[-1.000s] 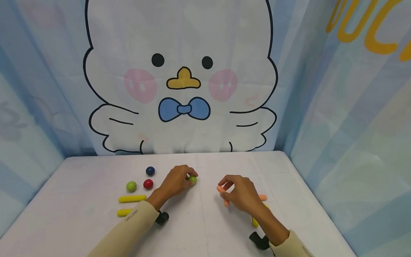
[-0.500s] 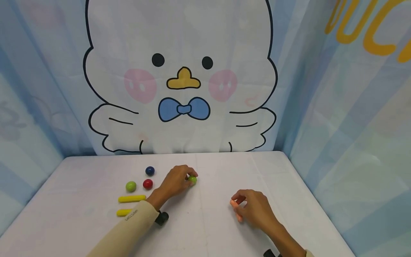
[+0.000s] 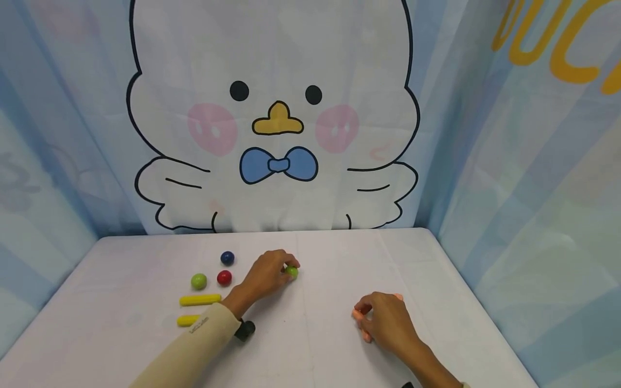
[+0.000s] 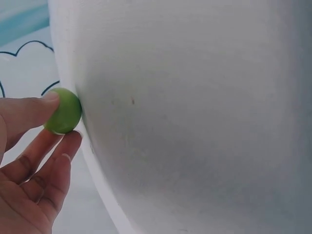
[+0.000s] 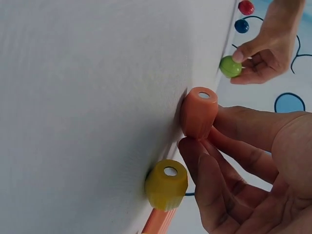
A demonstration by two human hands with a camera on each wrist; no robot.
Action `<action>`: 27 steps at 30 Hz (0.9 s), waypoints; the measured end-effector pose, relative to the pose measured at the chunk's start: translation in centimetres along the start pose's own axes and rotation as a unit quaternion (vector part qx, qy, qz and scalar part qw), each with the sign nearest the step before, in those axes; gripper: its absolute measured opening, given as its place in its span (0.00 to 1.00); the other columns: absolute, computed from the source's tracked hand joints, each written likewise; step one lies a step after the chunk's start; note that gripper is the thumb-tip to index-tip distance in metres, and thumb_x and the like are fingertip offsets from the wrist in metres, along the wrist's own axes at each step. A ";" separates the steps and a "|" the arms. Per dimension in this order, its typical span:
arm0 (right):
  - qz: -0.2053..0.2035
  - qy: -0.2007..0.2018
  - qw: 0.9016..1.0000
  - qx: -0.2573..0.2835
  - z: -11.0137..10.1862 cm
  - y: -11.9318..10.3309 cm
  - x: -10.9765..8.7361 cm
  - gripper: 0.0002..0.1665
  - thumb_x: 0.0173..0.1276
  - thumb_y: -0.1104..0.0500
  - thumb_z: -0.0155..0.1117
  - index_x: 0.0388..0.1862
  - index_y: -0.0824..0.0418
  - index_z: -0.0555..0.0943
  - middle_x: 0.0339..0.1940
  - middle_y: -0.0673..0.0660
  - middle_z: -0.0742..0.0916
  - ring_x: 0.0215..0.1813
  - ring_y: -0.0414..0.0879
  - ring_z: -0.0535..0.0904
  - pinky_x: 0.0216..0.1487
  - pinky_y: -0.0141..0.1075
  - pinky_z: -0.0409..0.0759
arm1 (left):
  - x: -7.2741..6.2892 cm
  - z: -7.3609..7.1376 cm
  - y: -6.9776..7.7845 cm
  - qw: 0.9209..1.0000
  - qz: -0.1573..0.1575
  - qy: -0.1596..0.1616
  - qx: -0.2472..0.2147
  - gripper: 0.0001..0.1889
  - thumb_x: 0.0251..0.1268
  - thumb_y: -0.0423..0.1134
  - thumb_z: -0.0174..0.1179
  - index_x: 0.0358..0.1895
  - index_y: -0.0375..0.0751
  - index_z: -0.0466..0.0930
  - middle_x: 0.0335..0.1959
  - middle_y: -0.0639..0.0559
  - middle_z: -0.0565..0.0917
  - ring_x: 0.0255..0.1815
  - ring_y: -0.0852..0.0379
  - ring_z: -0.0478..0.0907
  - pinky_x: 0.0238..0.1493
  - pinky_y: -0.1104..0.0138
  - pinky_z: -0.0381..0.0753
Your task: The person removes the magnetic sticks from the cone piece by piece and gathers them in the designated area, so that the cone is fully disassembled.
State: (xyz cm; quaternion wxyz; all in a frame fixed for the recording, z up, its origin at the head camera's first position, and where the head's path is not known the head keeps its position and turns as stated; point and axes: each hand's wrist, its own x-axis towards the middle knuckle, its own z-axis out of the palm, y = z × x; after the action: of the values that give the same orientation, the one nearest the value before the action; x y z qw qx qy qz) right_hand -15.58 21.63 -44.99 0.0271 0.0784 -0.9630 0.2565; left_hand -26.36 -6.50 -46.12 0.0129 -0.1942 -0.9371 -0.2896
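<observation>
My left hand (image 3: 266, 275) pinches a green ball (image 4: 66, 114) between thumb and fingers, low over the white table (image 3: 310, 355). My right hand (image 3: 388, 320) holds an orange magnetic stick (image 5: 199, 117), with a silver disc in its end, by thumb and fingertips close to the tabletop. Beside those fingers in the right wrist view is a yellow magnetic stick (image 5: 165, 187). Past it shows part of a second orange stick (image 5: 158, 222), whose tip peeks out behind the right hand in the head view. The hand hides the yellow stick there.
Left of the left forearm lie a blue ball (image 3: 227, 258), a red ball (image 3: 224, 278), another green ball (image 3: 198, 281) and two yellow sticks (image 3: 200, 300), one partly under the sleeve. A printed curtain (image 3: 276, 199) stands along the table's back edge.
My right hand has moved toward me and a little right with the orange stick, and now covers the yellow stick lying there. The left hand stays still with the green ball.
</observation>
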 end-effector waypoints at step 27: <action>0.014 -0.001 1.000 -0.009 0.1 -0.2 -0.1 0.04 0.65 0.58 0.80 0.36 0.53 0.90 0.26 0.37 0.85 0.14 0.34 0.74 0.65 0.52 0.67 | -4.4 -4.0 -0.7 0.999 0.010 -0.038 0.028 0.14 0.64 0.31 0.74 0.51 0.47 0.91 0.46 0.59 0.88 0.45 0.59 0.82 0.52 0.61 0.86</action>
State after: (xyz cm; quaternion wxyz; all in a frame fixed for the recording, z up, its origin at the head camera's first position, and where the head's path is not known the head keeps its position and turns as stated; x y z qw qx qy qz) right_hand -15.45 21.45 -44.96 0.0236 0.0647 -0.9662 0.2485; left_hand -22.89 -10.81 -43.79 -0.0147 -0.2136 -0.9429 -0.2552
